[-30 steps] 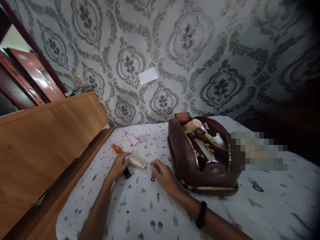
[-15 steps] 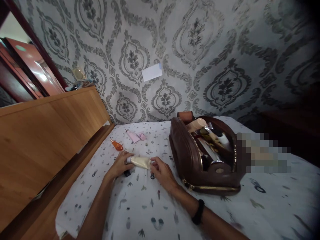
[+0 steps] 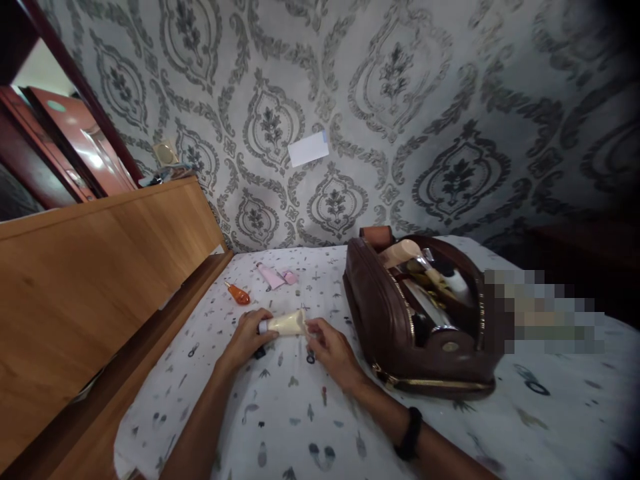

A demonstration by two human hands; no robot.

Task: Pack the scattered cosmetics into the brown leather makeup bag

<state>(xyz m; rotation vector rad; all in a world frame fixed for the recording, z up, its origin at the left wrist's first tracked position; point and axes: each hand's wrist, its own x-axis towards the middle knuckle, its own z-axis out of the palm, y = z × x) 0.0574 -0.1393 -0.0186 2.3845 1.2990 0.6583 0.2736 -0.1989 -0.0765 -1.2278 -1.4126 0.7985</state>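
Observation:
A pale yellow squeeze tube (image 3: 286, 325) with a whitish cap lies crosswise above the bed sheet (image 3: 285, 420). My left hand (image 3: 249, 335) grips it at the cap end, thumb and fingers on either side. At the flat crimped end, the fingers of my right hand (image 3: 331, 350) are bent and pinch the tube's edge. A small dark object (image 3: 259, 353) shows just below my left hand; its kind I cannot make out. Beyond the left hand lie an orange drop-shaped bottle (image 3: 239, 294) and a pink tube (image 3: 271, 275) beside a small pink item (image 3: 290, 277).
To the right stands an unzipped brown leather bag (image 3: 380, 313) holding several bottles and tubes. A wooden headboard (image 3: 115, 247) runs along the left. Patterned wallpaper (image 3: 335, 80) with a white card (image 3: 309, 149) rises behind. A blurred patch (image 3: 550, 310) lies right of the bag.
The view has shifted slightly, so everything sits a little further right. The tube's crimped end is now tipped up and its flat edge shows more. Both hands stay at its ends.

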